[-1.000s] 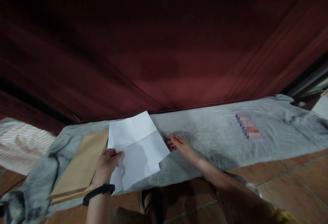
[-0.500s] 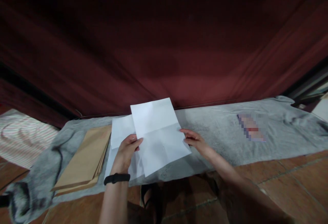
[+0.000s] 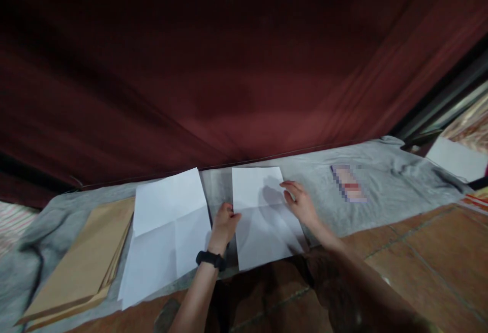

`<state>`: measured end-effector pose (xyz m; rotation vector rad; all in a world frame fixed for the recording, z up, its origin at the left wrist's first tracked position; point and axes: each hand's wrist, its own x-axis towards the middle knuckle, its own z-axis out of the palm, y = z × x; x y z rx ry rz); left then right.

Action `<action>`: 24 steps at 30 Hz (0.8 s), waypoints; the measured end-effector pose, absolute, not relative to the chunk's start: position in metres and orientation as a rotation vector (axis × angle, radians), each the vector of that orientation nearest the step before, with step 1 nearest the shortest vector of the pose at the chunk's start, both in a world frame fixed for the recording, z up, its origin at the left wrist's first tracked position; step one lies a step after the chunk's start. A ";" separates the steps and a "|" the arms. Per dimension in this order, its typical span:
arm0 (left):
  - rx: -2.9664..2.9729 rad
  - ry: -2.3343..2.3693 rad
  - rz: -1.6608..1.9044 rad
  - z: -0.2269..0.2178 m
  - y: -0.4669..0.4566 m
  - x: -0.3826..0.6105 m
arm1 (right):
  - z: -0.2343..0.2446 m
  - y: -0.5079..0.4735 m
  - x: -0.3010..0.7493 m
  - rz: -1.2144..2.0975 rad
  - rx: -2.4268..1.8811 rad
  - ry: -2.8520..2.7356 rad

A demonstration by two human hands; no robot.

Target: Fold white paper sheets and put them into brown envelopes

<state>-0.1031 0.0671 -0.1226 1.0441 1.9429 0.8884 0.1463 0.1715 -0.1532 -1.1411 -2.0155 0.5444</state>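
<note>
A creased white sheet of paper (image 3: 267, 231) lies in front of me on a grey cloth. My left hand (image 3: 224, 226), with a black band on the wrist, pinches its left edge between thumb and fingers. At the opposite edge hovers my right hand (image 3: 301, 205), fingers slightly curled and apart, casting a shadow on the sheet. Left of my left hand rests a small stack of white paper (image 3: 163, 241), its top sheet also creased across. Beyond that stack are several brown paper envelopes (image 3: 80, 262), lying overlapped.
The grey cloth (image 3: 324, 221) covers a low, narrow surface. A dark red curtain (image 3: 244, 94) hangs behind it. A blurred-out flat item (image 3: 349, 184) lies to the right. Farther right is a white sheet-like object (image 3: 457, 159). Brown floor tiles (image 3: 430, 256) show in front.
The sheet has moved right, off the white stack, and down onto the cloth. My right hand has come away from its edge; my left still pinches it. The view has shifted right.
</note>
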 end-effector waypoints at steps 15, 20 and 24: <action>2.094 2.169 0.574 -0.170 0.086 -0.033 | -0.188 0.143 0.095 0.230 -0.919 -2.713; 2.066 2.258 0.612 -0.177 0.075 -0.031 | -0.184 0.149 0.105 0.206 -0.897 -2.746; 1.998 2.387 0.630 -0.182 0.069 -0.035 | -0.185 0.159 0.119 0.214 -1.017 -2.688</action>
